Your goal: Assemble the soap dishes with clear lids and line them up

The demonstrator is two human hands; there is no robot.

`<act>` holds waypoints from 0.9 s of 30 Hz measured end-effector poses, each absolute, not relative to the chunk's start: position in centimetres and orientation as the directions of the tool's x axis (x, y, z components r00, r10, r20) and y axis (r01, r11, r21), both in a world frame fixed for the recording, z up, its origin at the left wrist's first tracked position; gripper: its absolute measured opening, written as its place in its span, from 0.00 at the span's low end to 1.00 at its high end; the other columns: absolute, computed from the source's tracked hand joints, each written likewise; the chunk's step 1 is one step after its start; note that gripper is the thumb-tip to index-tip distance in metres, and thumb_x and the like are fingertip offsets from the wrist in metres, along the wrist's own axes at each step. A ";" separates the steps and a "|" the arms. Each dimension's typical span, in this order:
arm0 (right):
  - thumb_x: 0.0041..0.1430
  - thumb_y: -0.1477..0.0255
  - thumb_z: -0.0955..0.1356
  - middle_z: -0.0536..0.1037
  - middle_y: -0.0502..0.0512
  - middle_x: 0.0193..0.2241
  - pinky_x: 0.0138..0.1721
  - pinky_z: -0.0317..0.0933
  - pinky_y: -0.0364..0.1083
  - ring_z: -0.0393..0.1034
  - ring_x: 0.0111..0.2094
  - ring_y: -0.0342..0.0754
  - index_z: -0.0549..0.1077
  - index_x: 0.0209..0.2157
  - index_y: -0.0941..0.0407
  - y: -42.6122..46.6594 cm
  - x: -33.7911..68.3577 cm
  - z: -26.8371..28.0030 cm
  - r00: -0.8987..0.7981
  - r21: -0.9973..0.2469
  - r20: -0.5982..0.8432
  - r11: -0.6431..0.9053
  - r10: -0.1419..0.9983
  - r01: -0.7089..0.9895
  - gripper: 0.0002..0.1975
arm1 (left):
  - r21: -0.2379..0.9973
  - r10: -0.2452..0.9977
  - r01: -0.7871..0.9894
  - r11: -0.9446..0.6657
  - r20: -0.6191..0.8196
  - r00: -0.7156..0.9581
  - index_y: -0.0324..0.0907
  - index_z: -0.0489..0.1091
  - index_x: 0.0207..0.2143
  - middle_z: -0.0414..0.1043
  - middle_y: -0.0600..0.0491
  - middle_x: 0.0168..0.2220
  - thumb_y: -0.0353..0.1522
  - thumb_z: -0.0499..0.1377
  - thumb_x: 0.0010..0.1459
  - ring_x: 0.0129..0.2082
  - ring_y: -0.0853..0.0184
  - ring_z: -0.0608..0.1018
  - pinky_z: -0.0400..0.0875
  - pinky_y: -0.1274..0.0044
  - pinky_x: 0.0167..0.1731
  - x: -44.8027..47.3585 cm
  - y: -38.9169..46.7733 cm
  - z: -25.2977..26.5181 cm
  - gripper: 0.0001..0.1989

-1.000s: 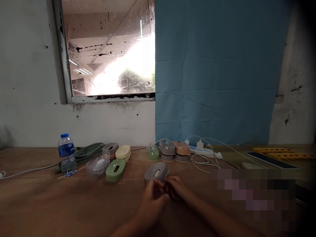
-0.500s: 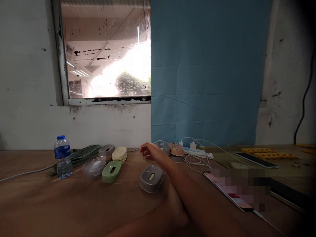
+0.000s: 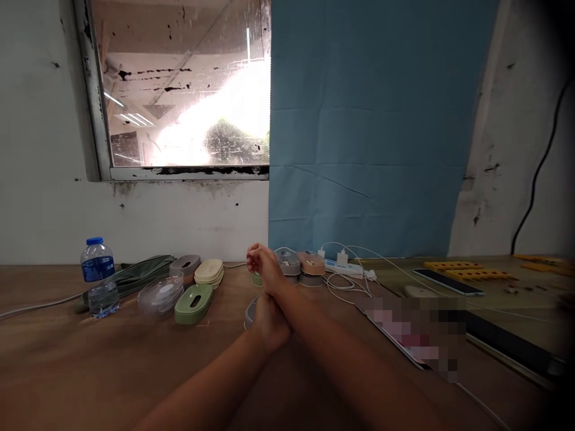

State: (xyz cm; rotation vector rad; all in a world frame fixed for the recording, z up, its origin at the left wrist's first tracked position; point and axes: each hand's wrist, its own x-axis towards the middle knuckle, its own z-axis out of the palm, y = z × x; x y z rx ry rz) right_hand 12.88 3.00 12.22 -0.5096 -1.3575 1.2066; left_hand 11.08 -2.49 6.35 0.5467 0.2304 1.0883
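My right hand (image 3: 264, 266) is raised over the middle of the table, its fingers curled in and no object showing between them. Below it, my left hand (image 3: 272, 323) lies against or just under my right wrist; its fingers are hidden. A grey oval box (image 3: 250, 312) peeks out behind my left hand, mostly covered, and I cannot tell whether the hand touches it. Behind my right hand stand a grey oval box (image 3: 287, 262) and a peach-topped box (image 3: 311, 263). Part of a green piece (image 3: 256, 279) shows beside the wrist.
Leftward are a green slotted lid (image 3: 194, 304), stacked cream lids (image 3: 209, 272), clear plastic covers (image 3: 159, 296), a mauve lid (image 3: 185, 263) and a water bottle (image 3: 99, 278). To the right, a power strip (image 3: 348, 269), cables, a phone (image 3: 449, 282) and yellow strips (image 3: 476, 272).
My left hand has come up and forward to my right wrist, now covering most of the near grey box. My right hand stays curled. The view has shifted slightly.
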 end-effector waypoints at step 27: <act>0.44 0.71 0.64 0.70 0.53 0.46 0.48 0.57 0.46 0.64 0.46 0.48 0.66 0.45 0.54 4.3 21.6 -1.9 0.045 -0.921 0.373 0.363 0.927 0.143 0.21 | 0.693 0.834 0.481 -0.537 0.349 0.427 0.42 0.72 0.41 0.73 0.50 0.40 0.39 0.58 0.46 0.38 0.62 0.72 0.63 0.74 0.41 3.5 0.1 2.0 0.19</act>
